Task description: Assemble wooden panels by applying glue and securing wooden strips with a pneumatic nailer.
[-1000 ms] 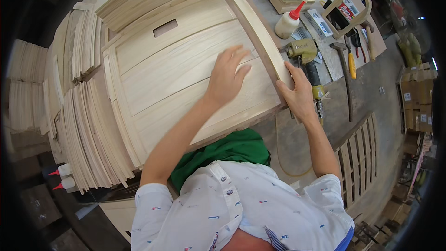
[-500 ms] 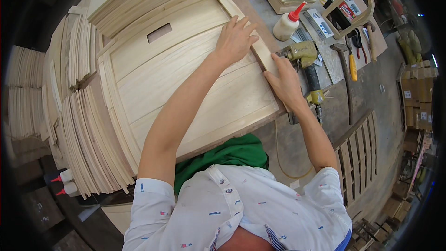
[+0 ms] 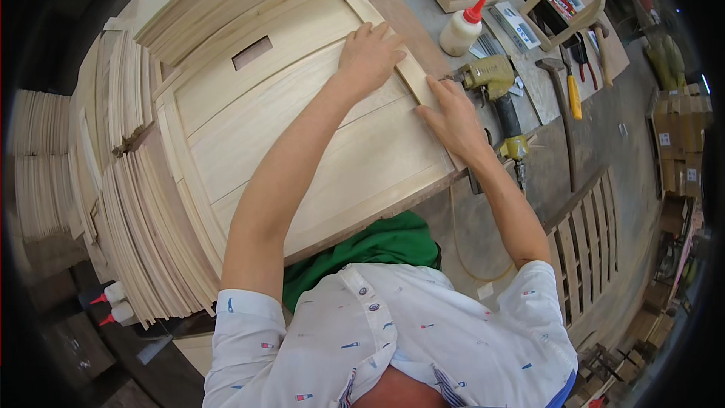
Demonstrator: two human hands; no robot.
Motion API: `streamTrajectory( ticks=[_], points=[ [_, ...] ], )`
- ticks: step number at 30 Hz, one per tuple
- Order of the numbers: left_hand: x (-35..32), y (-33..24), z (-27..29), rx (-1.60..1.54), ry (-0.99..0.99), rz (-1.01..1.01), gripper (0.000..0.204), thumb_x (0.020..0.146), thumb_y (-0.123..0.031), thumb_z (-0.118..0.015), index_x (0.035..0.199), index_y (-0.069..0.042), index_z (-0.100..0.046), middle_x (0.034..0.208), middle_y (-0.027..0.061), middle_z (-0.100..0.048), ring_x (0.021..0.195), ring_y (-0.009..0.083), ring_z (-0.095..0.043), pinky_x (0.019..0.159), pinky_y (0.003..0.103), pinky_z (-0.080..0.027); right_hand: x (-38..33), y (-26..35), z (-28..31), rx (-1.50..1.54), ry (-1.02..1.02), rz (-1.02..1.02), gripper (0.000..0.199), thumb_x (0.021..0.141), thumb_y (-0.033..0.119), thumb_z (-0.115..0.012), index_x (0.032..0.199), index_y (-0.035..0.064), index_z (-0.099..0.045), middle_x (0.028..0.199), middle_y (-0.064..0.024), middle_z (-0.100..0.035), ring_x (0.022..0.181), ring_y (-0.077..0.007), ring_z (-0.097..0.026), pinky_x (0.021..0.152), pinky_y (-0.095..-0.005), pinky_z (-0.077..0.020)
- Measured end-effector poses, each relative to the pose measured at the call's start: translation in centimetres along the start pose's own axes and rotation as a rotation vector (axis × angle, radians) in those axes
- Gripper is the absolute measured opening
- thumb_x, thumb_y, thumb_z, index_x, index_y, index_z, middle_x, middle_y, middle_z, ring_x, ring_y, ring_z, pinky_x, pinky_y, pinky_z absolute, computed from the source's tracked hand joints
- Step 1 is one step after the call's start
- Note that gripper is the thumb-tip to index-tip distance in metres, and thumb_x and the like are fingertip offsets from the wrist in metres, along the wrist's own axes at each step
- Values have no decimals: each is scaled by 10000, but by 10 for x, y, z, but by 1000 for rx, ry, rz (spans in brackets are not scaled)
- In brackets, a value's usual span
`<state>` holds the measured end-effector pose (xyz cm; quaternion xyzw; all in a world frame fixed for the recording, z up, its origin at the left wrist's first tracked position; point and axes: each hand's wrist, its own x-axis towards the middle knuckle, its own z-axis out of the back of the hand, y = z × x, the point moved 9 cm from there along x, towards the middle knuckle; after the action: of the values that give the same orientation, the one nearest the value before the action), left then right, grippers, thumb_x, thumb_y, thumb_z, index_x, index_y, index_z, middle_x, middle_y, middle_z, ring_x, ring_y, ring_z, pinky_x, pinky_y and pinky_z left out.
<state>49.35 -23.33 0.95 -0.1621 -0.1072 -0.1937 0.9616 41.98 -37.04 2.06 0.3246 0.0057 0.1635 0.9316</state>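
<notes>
A wood workshop: a counter (image 3: 483, 204) cluttered with tools, stacks of thin slats to the left of a pale wooden panel (image 3: 302, 128) that lies flat on it. Along the panel's right edge lies a wooden strip (image 3: 393, 53). The left hand (image 3: 368, 55) presses flat and open on the strip's upper part and the panel beside it; the right hand (image 3: 453, 117) lies flat, fingers spread, on the strip's lower part. Neither grip closes around anything. Just right of the panel rest a yellow nail gun (image 3: 495, 87) and a glue bottle (image 3: 461, 29) with a red cap. In my judgement, uneven pressure could slide the strip off the panel's edge, and the right hand could knock the nail gun close by.
</notes>
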Motion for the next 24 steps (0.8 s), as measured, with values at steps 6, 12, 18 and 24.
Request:
streamTrajectory(
  ticks=[6, 12, 18, 24],
  points=[
    [9, 1, -15, 74, 98, -62, 351, 951, -319, -501, 1241, -146, -598, 1358, 153, -520, 1220, 348, -499, 1005, 466, -406, -1, -3, -2, -72, -24, 46, 543, 804, 227, -700, 1242, -52, -540, 1101, -223, -587, 1060, -373, -563, 912, -413, -446],
    [14, 13, -10, 97, 75, -17, 393, 941, -348, -513, 1246, -112, -592, 1332, 222, -526, 1231, 360, -494, 1028, 471, -394, 15, -11, -20, -117, -24, 53, 417, 795, 228, -706, 1086, -50, -598, 1078, -241, -589, 1003, -403, -579, 876, -454, -468],
    [9, 4, -10, 82, 63, -46, 370, 946, -326, -502, 1229, -112, -607, 1320, 214, -535, 1226, 368, -489, 1024, 472, -388, 11, -23, -31, -21, 2, -23, 478, 780, 186, -701, 1143, -56, -506, 1149, -286, -498, 1095, -432, -513, 929, -440, -435],
    [0, 4, -7, 59, 31, -30, 372, 946, -334, -516, 1237, -120, -601, 1339, 206, -521, 1264, 362, -454, 1036, 473, -375, 7, -8, -29, -162, -138, 103, 368, 777, 191, -719, 990, -95, -626, 1112, -263, -573, 1030, -418, -566, 892, -464, -473]
  ],
)
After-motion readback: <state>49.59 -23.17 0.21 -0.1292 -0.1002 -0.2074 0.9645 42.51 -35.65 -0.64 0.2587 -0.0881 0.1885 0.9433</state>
